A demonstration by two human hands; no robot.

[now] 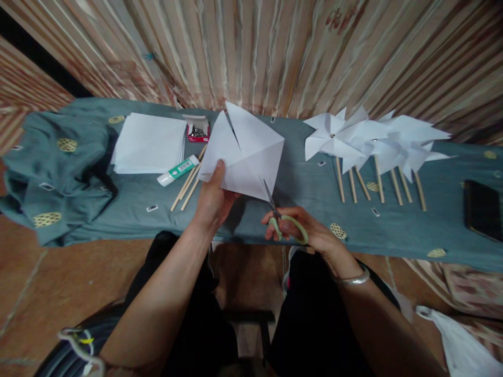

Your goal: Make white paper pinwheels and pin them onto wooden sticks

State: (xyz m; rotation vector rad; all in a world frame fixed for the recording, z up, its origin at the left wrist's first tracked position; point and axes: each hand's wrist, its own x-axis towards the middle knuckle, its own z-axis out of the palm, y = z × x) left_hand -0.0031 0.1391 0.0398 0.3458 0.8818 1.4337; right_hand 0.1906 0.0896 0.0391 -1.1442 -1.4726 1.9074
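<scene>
A cloth-covered tabletop (298,183) carries paper pinwheels (353,142) near its far edge, toward the right end, and a paper stack (151,144) left of the middle. Above the tabletop's middle, a creased square sheet (251,165), slit at its far corner, is pinched in the left hand (214,201); the right hand (312,229) grips scissors (276,213), blades at the sheet's near corner. Cutting slits seems the step in hand; the next move likely calls for a straight snip, stopping short of the centre.
</scene>
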